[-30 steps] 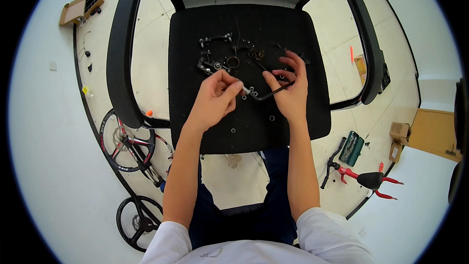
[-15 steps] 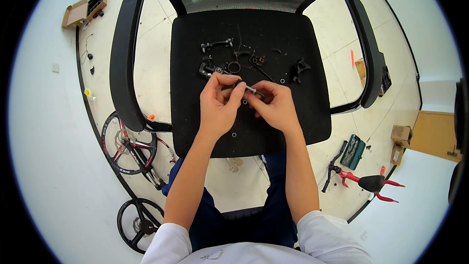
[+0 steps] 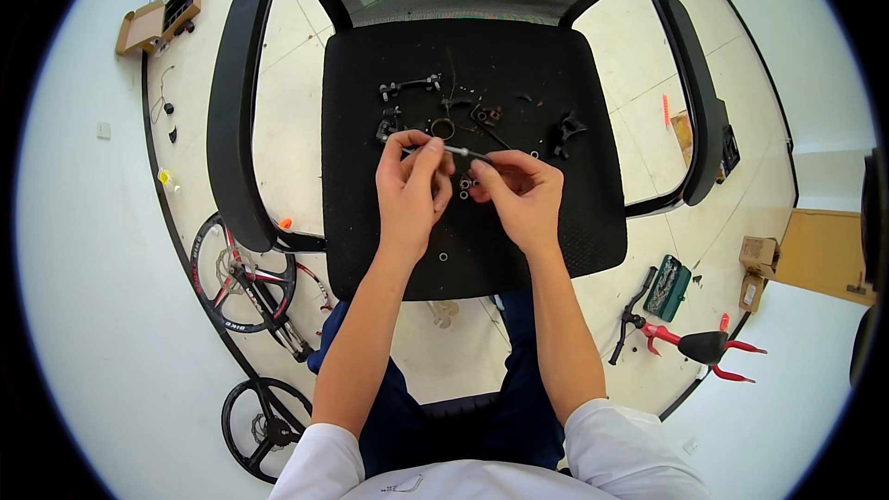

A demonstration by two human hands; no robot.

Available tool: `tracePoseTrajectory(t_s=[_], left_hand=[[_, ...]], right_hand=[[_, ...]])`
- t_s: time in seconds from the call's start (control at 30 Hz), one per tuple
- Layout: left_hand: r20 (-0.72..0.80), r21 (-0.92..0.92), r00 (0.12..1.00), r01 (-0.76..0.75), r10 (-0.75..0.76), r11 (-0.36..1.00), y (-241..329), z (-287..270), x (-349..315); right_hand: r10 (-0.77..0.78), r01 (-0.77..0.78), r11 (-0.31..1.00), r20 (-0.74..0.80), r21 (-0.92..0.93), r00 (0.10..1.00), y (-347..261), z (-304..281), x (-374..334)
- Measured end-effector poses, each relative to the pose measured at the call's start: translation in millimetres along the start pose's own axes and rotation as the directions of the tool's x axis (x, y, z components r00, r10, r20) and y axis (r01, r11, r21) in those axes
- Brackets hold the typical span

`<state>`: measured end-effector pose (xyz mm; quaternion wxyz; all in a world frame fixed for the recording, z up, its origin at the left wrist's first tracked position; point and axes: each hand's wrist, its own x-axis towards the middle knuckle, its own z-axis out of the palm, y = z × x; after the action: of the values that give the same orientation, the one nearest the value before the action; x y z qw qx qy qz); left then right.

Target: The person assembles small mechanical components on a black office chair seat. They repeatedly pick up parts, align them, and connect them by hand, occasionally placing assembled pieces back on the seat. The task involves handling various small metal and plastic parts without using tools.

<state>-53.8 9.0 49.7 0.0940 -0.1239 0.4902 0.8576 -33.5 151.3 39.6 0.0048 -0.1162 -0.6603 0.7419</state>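
Observation:
Above the black chair seat (image 3: 556, 241), a thin metal rod (image 3: 454, 149), silver with a collar and a dark end, spans my two hands. My left hand (image 3: 406, 190) is closed on its silver end. The fingers of my right hand (image 3: 530, 202) pinch the dark end. Small nuts or washers show just below the rod between the hands; another washer (image 3: 443, 257) lies nearer me. Beyond the hands lie a metal ring (image 3: 444, 129), a dark bracket (image 3: 409, 86) and a black three-armed part (image 3: 568, 134). My left hand partly hides a black mechanical part (image 3: 389, 120).
Black armrests (image 3: 235, 111) (image 3: 694, 102) flank the seat. On the floor at left are a spoked wheel (image 3: 243, 273) and a black wheel (image 3: 267, 428). To the right lie a green toolbox (image 3: 669, 287), a red frame part (image 3: 659, 333) and cardboard boxes (image 3: 759, 256).
The rod has swung flatter and shifted up and left, showing more of its length between the hands. My left fingers have moved slightly left, and more of the small nuts beneath show.

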Motion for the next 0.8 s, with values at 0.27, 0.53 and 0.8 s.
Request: tracePoseTrajectory(t_s=[0.27, 0.53, 0.8], left_hand=[[0.114, 0.351, 0.97, 0.163, -0.215, 0.922, -7.1, -4.4, -2.7], [0.098, 0.427, 0.992, -0.118, 0.084, 0.897, -49.0, -20.9, 5.8], [0.118, 0.622, 0.961, -0.268, 0.25, 0.736, -16.1, -8.4, -4.1]], right_hand=[[-0.382, 0.382, 0.924, -0.015, 0.003, 0.924, 9.3, -2.6, 9.0], [-0.818, 0.76, 0.398, 0.177, -0.514, 0.548, 3.3, 17.6, -6.0], [-0.346, 0.364, 0.927, -0.169, 0.089, 0.923, -4.0, 28.7, -9.3]])
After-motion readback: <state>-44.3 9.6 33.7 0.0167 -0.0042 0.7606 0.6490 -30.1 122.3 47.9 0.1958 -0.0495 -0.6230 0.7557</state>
